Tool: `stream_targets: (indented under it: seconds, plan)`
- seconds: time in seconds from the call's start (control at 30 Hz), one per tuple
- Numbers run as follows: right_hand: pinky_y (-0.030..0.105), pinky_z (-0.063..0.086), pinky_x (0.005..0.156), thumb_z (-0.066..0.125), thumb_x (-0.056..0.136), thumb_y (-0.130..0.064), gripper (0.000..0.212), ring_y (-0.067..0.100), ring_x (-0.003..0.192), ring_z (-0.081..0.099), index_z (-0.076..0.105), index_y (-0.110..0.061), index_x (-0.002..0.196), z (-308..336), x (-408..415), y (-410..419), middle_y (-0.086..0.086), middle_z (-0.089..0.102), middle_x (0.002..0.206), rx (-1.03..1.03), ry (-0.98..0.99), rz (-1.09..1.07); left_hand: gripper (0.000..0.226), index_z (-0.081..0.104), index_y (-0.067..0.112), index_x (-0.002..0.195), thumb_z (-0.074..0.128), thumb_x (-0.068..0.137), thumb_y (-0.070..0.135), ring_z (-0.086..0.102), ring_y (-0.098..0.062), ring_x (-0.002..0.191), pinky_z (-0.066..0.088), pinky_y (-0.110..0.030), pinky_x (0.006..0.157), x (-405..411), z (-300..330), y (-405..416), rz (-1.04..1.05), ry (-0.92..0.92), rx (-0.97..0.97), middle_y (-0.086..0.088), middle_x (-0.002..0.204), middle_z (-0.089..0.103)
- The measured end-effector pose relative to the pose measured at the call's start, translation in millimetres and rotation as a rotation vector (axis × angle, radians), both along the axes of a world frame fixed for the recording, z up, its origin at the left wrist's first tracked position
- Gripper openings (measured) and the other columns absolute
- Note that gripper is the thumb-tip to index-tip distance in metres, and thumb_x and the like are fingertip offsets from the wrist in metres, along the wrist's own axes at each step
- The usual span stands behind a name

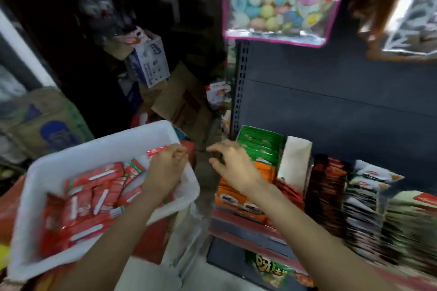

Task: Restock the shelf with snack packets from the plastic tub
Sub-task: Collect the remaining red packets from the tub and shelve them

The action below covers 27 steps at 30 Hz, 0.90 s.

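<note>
In a cramped stockroom aisle, a dark metal shelf [331,106] lined with packet rows faces piled cardboard boxes [175,101], as the left hand [165,168] pinches a red snack packet [157,151] over the white plastic tub [99,186] while the right hand [233,164], fingers spread and grasping nothing, hovers at the shelf's left edge by green packets [260,146].

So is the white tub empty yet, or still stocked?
Still stocked: red snack packets cover most of the white plastic tub floor; only its far end is bare.

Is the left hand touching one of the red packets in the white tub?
Touching. The head view shows the left hand with its fingers curled round a red packet above the white tub.
</note>
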State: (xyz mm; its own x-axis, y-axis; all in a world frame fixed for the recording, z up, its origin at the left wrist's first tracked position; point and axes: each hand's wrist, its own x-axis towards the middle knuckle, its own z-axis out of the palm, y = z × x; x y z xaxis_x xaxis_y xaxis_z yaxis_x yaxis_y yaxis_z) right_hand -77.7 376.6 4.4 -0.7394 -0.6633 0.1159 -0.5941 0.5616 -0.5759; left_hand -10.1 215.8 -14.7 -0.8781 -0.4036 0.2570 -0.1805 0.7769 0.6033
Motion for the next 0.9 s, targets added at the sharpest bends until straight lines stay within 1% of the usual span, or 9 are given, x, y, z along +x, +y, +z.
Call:
stream_targets:
  seconds: [0.07,0.13,0.23,0.33,0.43,0.57,0.67,0.77,0.9]
  plan:
    - [0.032,0.033,0.102,0.055,0.090,-0.014,0.037,0.028,0.122,0.044,0.055,-0.010,0.127,-13,13,-51,0.012,0.053,0.127,0.052,-0.027,0.066,0.019,0.068,0.002,0.086,0.055,0.082,0.016,0.066,-0.026,0.079,0.051,-0.034,0.074,22,-22,-58,0.095,-0.085,0.020,-0.013,0.084,0.068]
    - [0.029,0.027,0.103,0.053,0.093,-0.019,0.044,0.028,0.127,0.039,0.047,-0.009,0.135,-30,24,-98,0.014,0.048,0.133,0.113,-0.069,0.082,0.047,0.068,0.000,0.087,0.046,0.074,0.040,0.065,-0.036,0.089,0.050,-0.043,0.085,42,-45,-109,0.068,-0.215,0.165,-0.020,0.089,0.068]
    - [0.036,0.025,0.111,0.059,0.089,-0.030,0.065,0.032,0.136,0.028,0.031,-0.014,0.145,-65,32,-152,0.017,0.033,0.146,0.275,-0.178,0.068,0.033,0.067,0.004,0.107,0.061,0.083,0.025,0.059,-0.032,0.110,0.042,-0.040,0.099,67,-60,-166,0.009,-0.382,0.038,-0.019,0.112,0.065]
    - [0.047,0.013,0.118,0.067,0.083,-0.036,0.092,0.033,0.145,-0.007,0.006,-0.029,0.151,-97,34,-178,0.011,-0.007,0.157,0.554,-0.274,0.096,0.075,0.034,0.017,0.143,0.067,0.081,0.043,0.026,-0.027,0.140,0.019,-0.035,0.114,83,-78,-206,-0.102,-0.670,-0.189,-0.010,0.150,0.031]
    - [0.053,0.001,0.117,0.073,0.077,-0.038,0.096,0.032,0.141,-0.024,0.009,-0.040,0.149,-109,35,-191,0.007,-0.024,0.155,0.782,-0.208,0.191,0.103,0.007,0.025,0.150,0.063,0.073,0.064,0.000,-0.027,0.146,0.004,-0.047,0.117,97,-104,-221,-0.169,-0.769,-0.247,-0.002,0.158,0.002]
    - [0.050,0.017,0.116,0.077,0.073,-0.033,0.083,0.039,0.142,0.006,0.030,-0.039,0.142,-111,29,-199,0.012,0.004,0.155,0.756,-0.177,0.169,0.108,0.003,0.029,0.150,0.060,0.070,0.072,0.004,-0.027,0.145,0.007,-0.052,0.117,101,-120,-224,-0.172,-0.710,-0.277,0.000,0.158,0.005]
    - [0.045,0.032,0.108,0.073,0.078,-0.030,0.054,0.038,0.130,0.030,0.050,-0.032,0.126,-109,23,-204,0.011,0.025,0.143,0.724,-0.078,0.121,0.109,0.004,0.032,0.149,0.064,0.066,0.071,0.007,-0.028,0.144,0.010,-0.052,0.116,93,-112,-227,-0.195,-0.751,-0.262,0.000,0.158,0.008]
    - [0.039,0.044,0.096,0.069,0.081,-0.024,0.018,0.033,0.114,0.050,0.061,-0.020,0.098,-100,17,-207,0.007,0.044,0.126,0.644,-0.066,0.030,0.108,0.006,0.034,0.149,0.064,0.066,0.071,0.006,-0.029,0.145,0.011,-0.053,0.116,89,-110,-232,-0.201,-0.772,-0.203,0.001,0.158,0.008]
    - [0.035,0.047,0.088,0.066,0.085,-0.028,0.016,0.027,0.102,0.059,0.065,-0.017,0.097,-88,20,-205,0.006,0.058,0.111,0.663,0.021,-0.029,0.105,0.007,0.033,0.149,0.061,0.068,0.073,0.004,-0.029,0.145,0.011,-0.053,0.116,89,-108,-230,-0.192,-0.770,-0.195,0.001,0.159,0.008]
